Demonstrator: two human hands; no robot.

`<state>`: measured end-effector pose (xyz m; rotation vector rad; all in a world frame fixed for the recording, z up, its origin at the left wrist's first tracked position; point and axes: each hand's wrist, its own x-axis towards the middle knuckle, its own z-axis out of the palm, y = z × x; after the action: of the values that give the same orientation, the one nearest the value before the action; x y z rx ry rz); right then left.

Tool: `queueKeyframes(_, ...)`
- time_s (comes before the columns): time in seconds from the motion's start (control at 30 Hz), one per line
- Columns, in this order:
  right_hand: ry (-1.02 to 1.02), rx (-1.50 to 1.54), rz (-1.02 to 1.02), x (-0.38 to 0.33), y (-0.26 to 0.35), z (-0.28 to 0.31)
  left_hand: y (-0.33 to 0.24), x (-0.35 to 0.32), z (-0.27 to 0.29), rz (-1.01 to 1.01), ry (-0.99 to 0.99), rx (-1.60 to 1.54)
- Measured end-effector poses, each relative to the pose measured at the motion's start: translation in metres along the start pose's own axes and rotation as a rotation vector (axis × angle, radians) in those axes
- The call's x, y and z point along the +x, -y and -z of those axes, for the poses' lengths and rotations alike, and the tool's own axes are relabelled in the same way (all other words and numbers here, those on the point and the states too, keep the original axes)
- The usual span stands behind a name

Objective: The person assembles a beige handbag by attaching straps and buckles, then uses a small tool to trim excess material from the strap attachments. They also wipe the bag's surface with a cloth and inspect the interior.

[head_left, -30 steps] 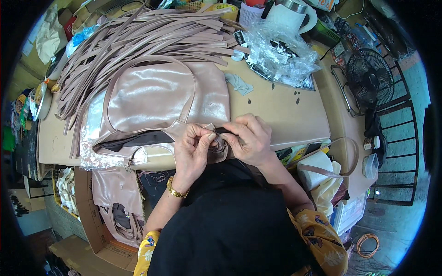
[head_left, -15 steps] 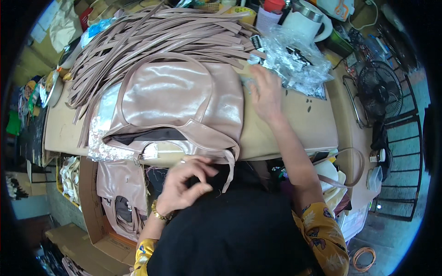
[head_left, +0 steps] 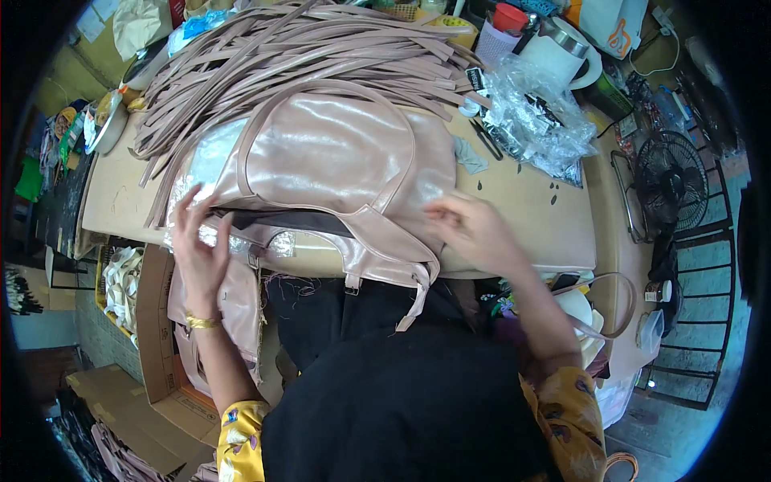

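A shiny pale pink bag (head_left: 333, 165) lies flat on the wooden table (head_left: 522, 217), its dark opening facing me and a short strap hanging over the table's near edge. My left hand (head_left: 197, 241) rests with spread fingers on the bag's left end, next to crinkled clear plastic. At the bag's right end, my right hand (head_left: 474, 229) lies on the bag's edge with fingers loosely apart. Neither hand holds anything.
A heap of long pink straps (head_left: 305, 56) covers the table behind the bag. Crumpled clear plastic bags (head_left: 534, 116), a white kettle (head_left: 562, 52) and a red-lidded cup (head_left: 506, 24) stand at the right. More pink bags sit in a cardboard box (head_left: 157, 345) lower left; a fan (head_left: 671, 181) is right.
My hands have left the small part held at my lap. The right hand reached to the plastic bags and came back to the bag's right end; the left moved to its left end.
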<state>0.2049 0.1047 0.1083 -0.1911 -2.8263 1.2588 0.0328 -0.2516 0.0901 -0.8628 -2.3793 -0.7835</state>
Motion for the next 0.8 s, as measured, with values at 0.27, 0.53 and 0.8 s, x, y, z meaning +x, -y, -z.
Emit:
queueKeyframes(0.27,-0.319,-0.140,0.462,0.029,0.006,-0.047,-0.108,-0.007,-0.088,-0.112,0.214,-0.334)
queueKeyframes(0.53,-0.294,-0.113,0.525,0.022,-0.014,-0.055,-0.119,-0.031,-0.122,0.028,0.263,-0.463)
queueKeyframes(0.8,-0.133,0.264,0.342,0.026,-0.023,-0.072,-0.114,-0.049,-0.140,0.217,0.198,-0.737)
